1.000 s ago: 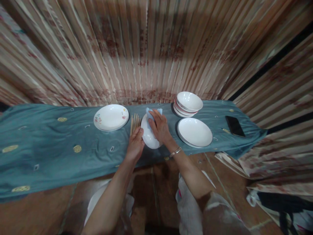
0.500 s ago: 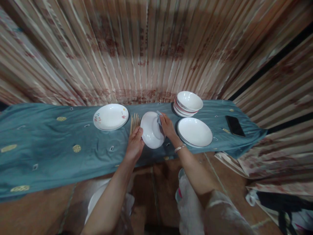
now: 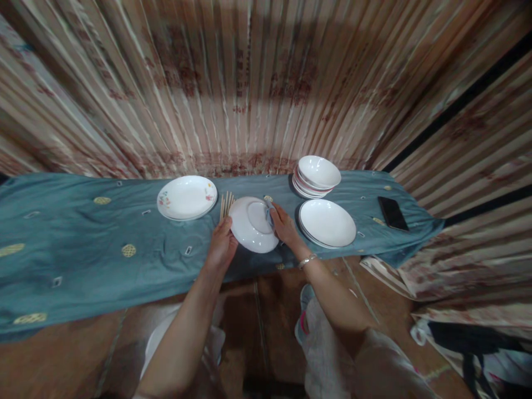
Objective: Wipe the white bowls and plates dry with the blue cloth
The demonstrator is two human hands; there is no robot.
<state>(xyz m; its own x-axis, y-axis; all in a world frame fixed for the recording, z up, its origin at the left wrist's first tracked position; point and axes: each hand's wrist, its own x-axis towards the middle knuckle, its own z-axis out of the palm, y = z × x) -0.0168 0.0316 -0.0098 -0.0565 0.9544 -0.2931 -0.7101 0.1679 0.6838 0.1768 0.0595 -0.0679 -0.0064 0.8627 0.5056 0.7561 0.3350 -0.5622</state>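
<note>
A long worktop (image 3: 83, 260) draped in a teal cloth with small gold embroidered motifs runs across the view, with striped curtains (image 3: 249, 83) hanging behind its far edge. Midway along the worktop, near its front edge, both hands tilt a white plate (image 3: 251, 224) up off the cloth, its underside and foot ring facing the viewer. The left hand (image 3: 220, 249) has its grip closed on the plate's left rim. The right hand (image 3: 285, 224) presses a small pale blue cloth (image 3: 269, 213) against the plate's right side, fingers closed around the cloth.

To wipe well here, the left hand should probably hold the rim firm while the right sweeps the cloth around the foot ring, with the plate kept low over the worktop in case it slips.

Just left of the plate lies a bundle of wooden chopsticks (image 3: 226, 204), and beyond it a flower-printed plate (image 3: 187, 198). To the right sits a stack of white plates (image 3: 327, 223); behind that, at the far edge, a stack of bowls (image 3: 318, 174). A dark phone (image 3: 393, 213) lies near the right end.

The curtains carry faint reddish markings, too blurred to read. No brand or label shows anywhere.
</note>
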